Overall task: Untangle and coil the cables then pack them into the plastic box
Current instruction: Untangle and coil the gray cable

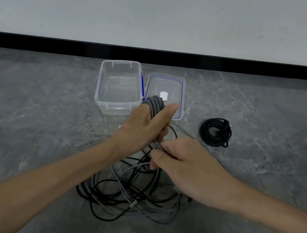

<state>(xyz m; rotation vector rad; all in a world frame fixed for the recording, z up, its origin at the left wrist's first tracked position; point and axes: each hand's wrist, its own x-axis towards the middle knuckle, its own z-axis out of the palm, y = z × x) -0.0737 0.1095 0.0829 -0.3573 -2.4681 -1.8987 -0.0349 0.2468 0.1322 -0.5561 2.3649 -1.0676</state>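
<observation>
Left hand [145, 123] just in front of the plastic box [100, 86]: grey braided cable [153, 105] wound round its fingers, thumb pressed on the wraps. Right hand [186, 167] pinches the same cable's loose run, nearer me than the box. Braid looks soft, light and grippy; grab across the bundle, not the plug. Remaining tangle [124, 197] lies nearer still and will likely snag. Finished black coil [215, 131] sits right of the box, past the lid [182, 88]. Lid sticker [163, 95]: no legible text.
</observation>
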